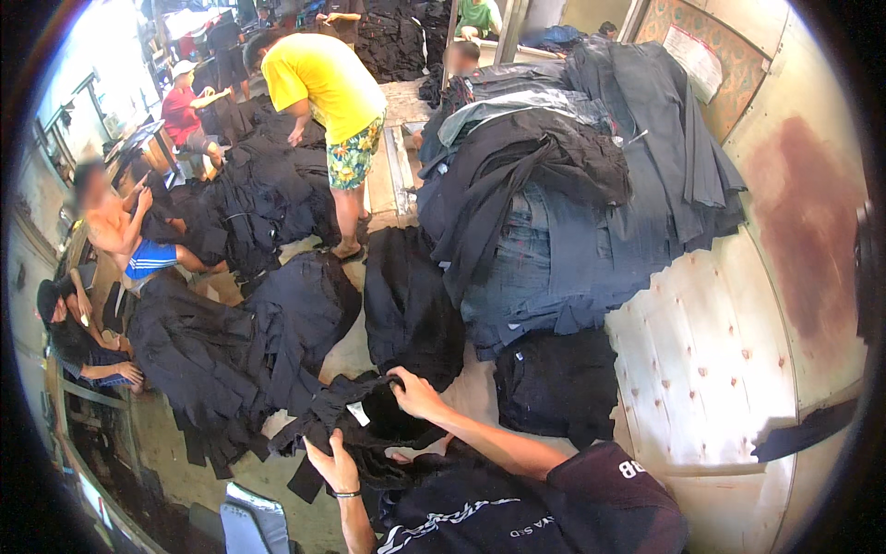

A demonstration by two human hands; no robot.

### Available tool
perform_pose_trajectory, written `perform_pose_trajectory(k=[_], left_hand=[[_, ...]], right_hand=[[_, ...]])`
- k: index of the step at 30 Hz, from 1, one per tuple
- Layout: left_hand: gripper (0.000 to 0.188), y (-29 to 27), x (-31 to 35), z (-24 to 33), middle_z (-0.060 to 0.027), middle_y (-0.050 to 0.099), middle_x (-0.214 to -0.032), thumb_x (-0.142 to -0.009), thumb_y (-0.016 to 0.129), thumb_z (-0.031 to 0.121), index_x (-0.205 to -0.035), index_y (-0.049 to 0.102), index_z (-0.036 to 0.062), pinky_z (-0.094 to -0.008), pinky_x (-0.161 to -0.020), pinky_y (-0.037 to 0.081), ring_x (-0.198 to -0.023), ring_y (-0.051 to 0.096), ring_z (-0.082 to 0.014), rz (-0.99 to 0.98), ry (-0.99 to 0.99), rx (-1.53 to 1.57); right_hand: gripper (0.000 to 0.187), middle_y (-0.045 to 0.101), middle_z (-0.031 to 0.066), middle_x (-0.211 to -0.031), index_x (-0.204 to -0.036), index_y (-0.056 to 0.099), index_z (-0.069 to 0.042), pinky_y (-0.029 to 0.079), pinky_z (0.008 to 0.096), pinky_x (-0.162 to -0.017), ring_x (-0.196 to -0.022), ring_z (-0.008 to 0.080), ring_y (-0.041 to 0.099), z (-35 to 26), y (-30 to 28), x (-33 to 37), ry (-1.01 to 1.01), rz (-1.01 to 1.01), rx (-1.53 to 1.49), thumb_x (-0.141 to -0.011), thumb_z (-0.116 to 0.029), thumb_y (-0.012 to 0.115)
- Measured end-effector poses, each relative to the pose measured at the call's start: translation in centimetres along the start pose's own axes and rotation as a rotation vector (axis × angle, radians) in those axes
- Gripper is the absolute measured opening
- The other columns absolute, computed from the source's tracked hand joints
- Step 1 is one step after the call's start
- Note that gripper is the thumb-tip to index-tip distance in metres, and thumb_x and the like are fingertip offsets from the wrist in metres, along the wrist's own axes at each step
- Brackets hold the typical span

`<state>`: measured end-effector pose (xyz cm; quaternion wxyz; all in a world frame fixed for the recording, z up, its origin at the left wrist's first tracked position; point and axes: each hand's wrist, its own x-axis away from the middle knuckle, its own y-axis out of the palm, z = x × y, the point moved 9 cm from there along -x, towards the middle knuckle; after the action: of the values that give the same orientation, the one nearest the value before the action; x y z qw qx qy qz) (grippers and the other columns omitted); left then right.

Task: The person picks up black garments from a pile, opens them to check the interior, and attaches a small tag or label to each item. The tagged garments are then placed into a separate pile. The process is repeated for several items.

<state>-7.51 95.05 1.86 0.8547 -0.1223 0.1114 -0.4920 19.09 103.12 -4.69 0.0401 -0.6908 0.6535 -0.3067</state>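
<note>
Both my hands grip the waist of a pair of black trousers [380, 406], stretched between them at the lower middle. A small white label [357, 413] shows inside the waistband. My left hand [336, 465] is closed on the near left edge, its thumb pointing up; a dark band circles that wrist. Across the opening, my right hand [417, 395] pinches the far right edge. The lower part of the trousers drops toward my lap and is partly hidden by my arms. Just beyond them stands a rounded bundle of black cloth [411, 309].
A tall stack of dark trousers [572, 249] rises on the right, with a smaller folded black stack [556, 386] before it. Black garments [212, 342] are heaped at left. A person in yellow [323, 83] bends over another heap; others sit along the left. A grey chair [254, 522] stands near.
</note>
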Motion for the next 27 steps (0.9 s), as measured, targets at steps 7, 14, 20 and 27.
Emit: perform_pose_trajectory(k=[7, 14, 20, 27], left_hand=[[0.041, 5.4, -1.4, 1.4, -0.0243, 0.069, -0.119, -0.091, 0.071, 0.014, -0.123, 0.061, -0.0102, -0.0450, -0.100, 0.048, -0.106, 0.064, -0.0403, -0.097, 0.022, 0.119], [0.035, 5.8, -2.3, 2.7, -0.0175, 0.071, -0.108, -0.090, 0.070, 0.013, -0.119, 0.064, -0.0068, -0.0407, -0.093, 0.051, -0.099, 0.066, -0.0302, -0.171, 0.001, 0.109], [0.036, 5.4, -3.6, 3.1, -0.0154, 0.071, -0.113, -0.093, 0.071, 0.014, -0.123, 0.064, -0.0053, -0.0389, -0.095, 0.051, -0.101, 0.065, -0.0274, -0.326, 0.045, 0.164], [0.043, 0.6, -6.0, 0.2, -0.0186, 0.073, -0.116, -0.098, 0.073, 0.026, -0.127, 0.064, -0.0046, -0.0396, -0.098, 0.051, -0.108, 0.068, -0.0295, -0.404, 0.122, 0.175]], right_hand=[[0.039, 0.068, 0.0347, -0.103, -0.135, 0.059, -0.001, 0.053, 0.0546, -0.076, -0.097, 0.0506, 0.069, 0.9, -0.4, 3.0, -0.252, -0.055, 0.111, -0.107, -0.028, 0.060], [0.046, 0.070, 0.0291, -0.082, -0.142, 0.061, -0.009, 0.057, 0.0555, -0.070, -0.074, 0.0479, 0.070, -3.7, -3.5, 4.2, -0.555, -0.044, 0.210, -0.102, -0.030, 0.063], [0.042, 0.070, 0.0293, -0.088, -0.140, 0.063, -0.008, 0.056, 0.0514, -0.068, -0.073, 0.0456, 0.070, -4.2, -2.2, 5.6, -0.387, -0.060, 0.264, -0.102, -0.025, 0.064], [0.032, 0.074, 0.0229, -0.114, -0.129, 0.070, -0.005, 0.058, 0.0410, -0.088, -0.103, 0.0367, 0.075, -7.8, -2.9, 6.6, -0.315, 0.167, 0.137, -0.103, -0.022, 0.065]])
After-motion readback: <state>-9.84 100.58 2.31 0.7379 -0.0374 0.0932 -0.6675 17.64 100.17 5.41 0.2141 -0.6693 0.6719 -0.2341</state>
